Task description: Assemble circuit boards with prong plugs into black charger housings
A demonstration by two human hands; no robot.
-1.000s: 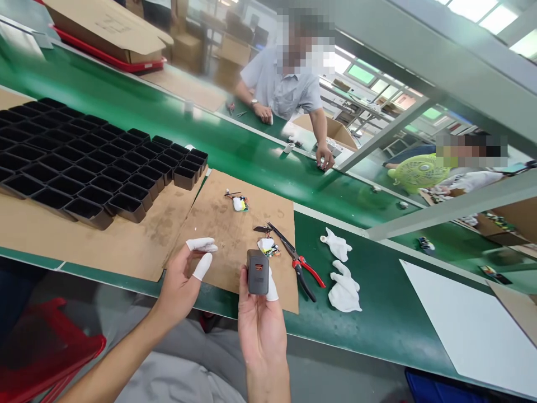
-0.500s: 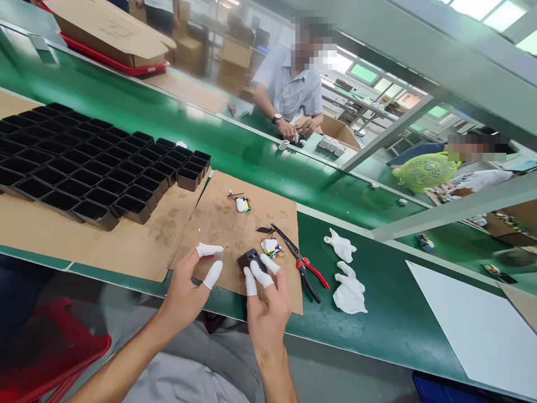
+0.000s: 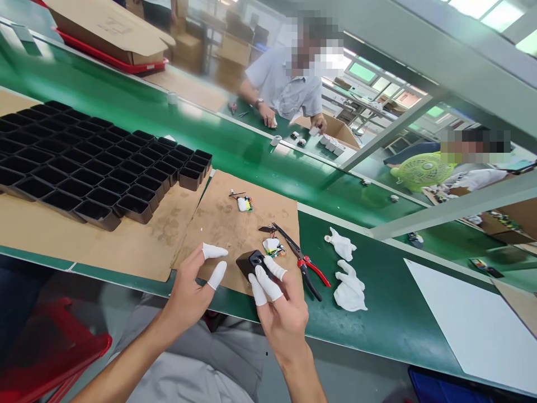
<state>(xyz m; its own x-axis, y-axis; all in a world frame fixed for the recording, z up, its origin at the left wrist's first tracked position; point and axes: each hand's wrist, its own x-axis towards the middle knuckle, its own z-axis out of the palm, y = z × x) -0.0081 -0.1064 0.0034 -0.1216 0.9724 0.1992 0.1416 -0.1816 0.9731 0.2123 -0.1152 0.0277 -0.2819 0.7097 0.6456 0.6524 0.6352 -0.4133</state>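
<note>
A black plastic housing (image 3: 247,264) is held in the fingers of my right hand (image 3: 279,305), just over the cardboard sheet. White finger cots cover several fingertips. To its left is my left hand (image 3: 195,282), thumb and forefinger apart with nothing between them. Close behind the housing lies a small circuit board (image 3: 273,246) with a white lump on it. A second circuit board (image 3: 244,203) sits farther back on the cardboard (image 3: 210,224). Long-nose pliers (image 3: 302,262) with red and black handles lie to the right, jaws pointing away from me.
Rows of open black housings (image 3: 100,179) fill the left. White crumpled cloths (image 3: 350,288) rest on the green bench right of the pliers, before a white board (image 3: 474,324). Beyond the green conveyor (image 3: 235,145) a co-worker (image 3: 285,89) handles small parts near a green fan (image 3: 423,168).
My right hand has shifted slightly right and turned the housing, so more of its side shows. My left hand moved a little right. Across the belt, the co-worker's hands have moved apart.
</note>
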